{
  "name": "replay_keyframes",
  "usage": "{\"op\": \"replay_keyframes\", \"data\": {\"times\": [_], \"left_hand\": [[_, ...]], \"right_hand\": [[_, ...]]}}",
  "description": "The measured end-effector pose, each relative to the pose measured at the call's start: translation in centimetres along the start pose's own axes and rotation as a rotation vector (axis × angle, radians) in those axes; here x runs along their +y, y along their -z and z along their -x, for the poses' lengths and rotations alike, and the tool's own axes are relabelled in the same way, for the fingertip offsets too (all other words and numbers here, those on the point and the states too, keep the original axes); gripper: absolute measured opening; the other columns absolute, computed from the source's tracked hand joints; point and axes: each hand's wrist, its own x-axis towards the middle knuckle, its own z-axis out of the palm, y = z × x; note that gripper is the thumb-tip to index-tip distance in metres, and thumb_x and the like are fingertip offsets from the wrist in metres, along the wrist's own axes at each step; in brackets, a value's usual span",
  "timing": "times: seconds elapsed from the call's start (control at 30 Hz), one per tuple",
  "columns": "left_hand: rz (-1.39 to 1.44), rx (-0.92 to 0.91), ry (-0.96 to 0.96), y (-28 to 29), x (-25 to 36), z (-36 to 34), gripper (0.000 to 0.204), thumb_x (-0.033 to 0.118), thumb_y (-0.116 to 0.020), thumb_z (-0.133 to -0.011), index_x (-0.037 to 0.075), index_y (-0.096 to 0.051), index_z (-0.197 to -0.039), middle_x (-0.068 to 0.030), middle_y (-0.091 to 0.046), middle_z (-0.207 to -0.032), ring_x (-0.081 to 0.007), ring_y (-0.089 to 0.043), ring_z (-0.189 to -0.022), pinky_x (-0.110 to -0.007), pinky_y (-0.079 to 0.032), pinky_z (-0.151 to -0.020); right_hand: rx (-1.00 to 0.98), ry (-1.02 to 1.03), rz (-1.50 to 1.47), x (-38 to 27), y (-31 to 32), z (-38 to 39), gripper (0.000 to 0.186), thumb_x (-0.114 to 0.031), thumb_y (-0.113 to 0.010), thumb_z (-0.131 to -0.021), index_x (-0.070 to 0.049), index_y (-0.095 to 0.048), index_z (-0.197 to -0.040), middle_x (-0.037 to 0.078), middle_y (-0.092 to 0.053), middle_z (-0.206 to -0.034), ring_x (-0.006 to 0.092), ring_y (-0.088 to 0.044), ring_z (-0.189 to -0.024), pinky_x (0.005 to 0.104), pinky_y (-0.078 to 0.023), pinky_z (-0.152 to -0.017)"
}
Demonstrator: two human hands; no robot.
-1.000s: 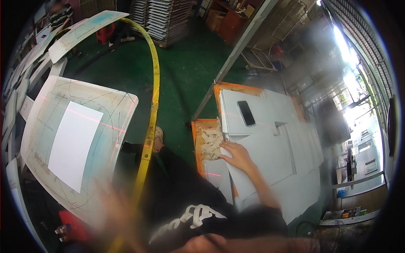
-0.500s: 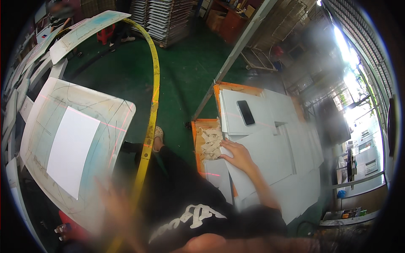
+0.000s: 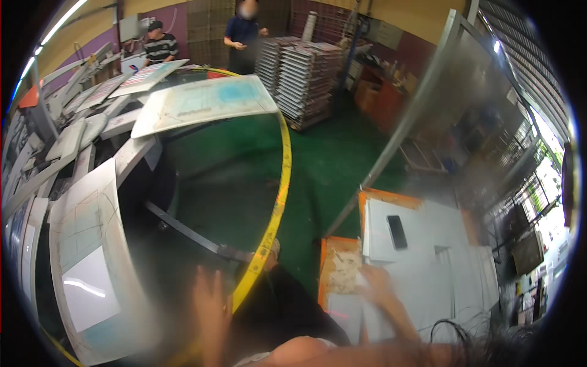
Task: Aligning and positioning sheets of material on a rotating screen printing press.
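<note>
A pale flat platen [image 3: 131, 269] with drawn lines and faint blue-green stains stands at the left, and a white sheet [image 3: 92, 287] lies on it. Between that platen and the curved yellow rail [image 3: 282, 177], my left hand [image 3: 211, 303] is raised with its fingers stretched out, holding nothing. My right hand [image 3: 378, 286] is at the left edge of the stacked white sheets [image 3: 416, 275], beside a heap of cream-coloured scraps [image 3: 343, 269]. Its fingers are smeared by motion, so their grip cannot be made out. A dark phone [image 3: 396, 232] lies on the sheets.
Another platen [image 3: 205, 104] extends over the rail ahead. A grey metal post [image 3: 409, 104] slants up behind the orange-edged table [image 3: 391, 197]. Two people, one in stripes [image 3: 160, 48] and one in dark blue [image 3: 243, 37], are at the back near a tall rack of trays [image 3: 309, 79].
My view has tilted up and turned left, showing the people at the back. The near platen and its sheet appear more edge-on. My right hand stays by the sheets' edge.
</note>
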Motion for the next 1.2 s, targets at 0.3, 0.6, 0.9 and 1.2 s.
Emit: {"op": "replay_keyframes", "data": {"times": [0.3,0.6,0.9,1.2], "left_hand": [[0.061,0.009,-0.062,0.1,0.7,0.7,0.068,0.018,-0.066,-0.082,0.008,-0.036,-0.142,-0.0276,-0.012,-0.153,-0.0484,-0.029,-0.133,-0.057,-0.029,-0.105],[0.036,0.031,-0.04,0.7,0.6,0.0,0.067,0.01,-0.064,-0.081,0.007,-0.037,-0.142,-0.0262,-0.016,-0.153,-0.0448,-0.028,-0.136,-0.052,-0.027,-0.109],[0.075,-0.022,-0.056,1.7,0.3,0.5,0.065,0.005,-0.058,-0.084,0.007,-0.033,-0.145,-0.025,-0.015,-0.153,-0.045,-0.024,-0.138,-0.047,-0.026,-0.111],[0.111,-0.066,-0.08,0.9,1.1,-0.2,0.064,0.008,-0.057,-0.085,0.007,-0.034,-0.144,-0.0238,-0.015,-0.154,-0.0439,-0.025,-0.138,-0.048,-0.026,-0.11]], "right_hand": [[-0.03,-0.079,-0.018,-0.2,-0.3,0.5,0.035,-0.024,-0.07,-0.078,-0.01,-0.064,-0.109,0.008,-0.065,-0.109,0.027,-0.059,-0.105,0.0391,-0.044,-0.094],[0.075,-0.02,0.052,-0.1,-0.9,0.7,0.035,-0.018,-0.068,-0.078,-0.005,-0.064,-0.111,0.015,-0.063,-0.115,0.0325,-0.06,-0.106,0.0393,-0.049,-0.089],[0.027,-0.135,-0.018,-2.5,1.3,-0.2,0.033,-0.017,-0.067,-0.081,-0.007,-0.063,-0.111,0.01,-0.062,-0.117,0.0276,-0.059,-0.109,0.036,-0.049,-0.089],[0.16,-0.044,-0.035,0.0,1.3,-1.2,0.012,-0.01,-0.062,-0.077,-0.004,-0.053,-0.083,0.012,-0.056,-0.084,0.0305,-0.056,-0.083,0.0387,-0.044,-0.071]]}}
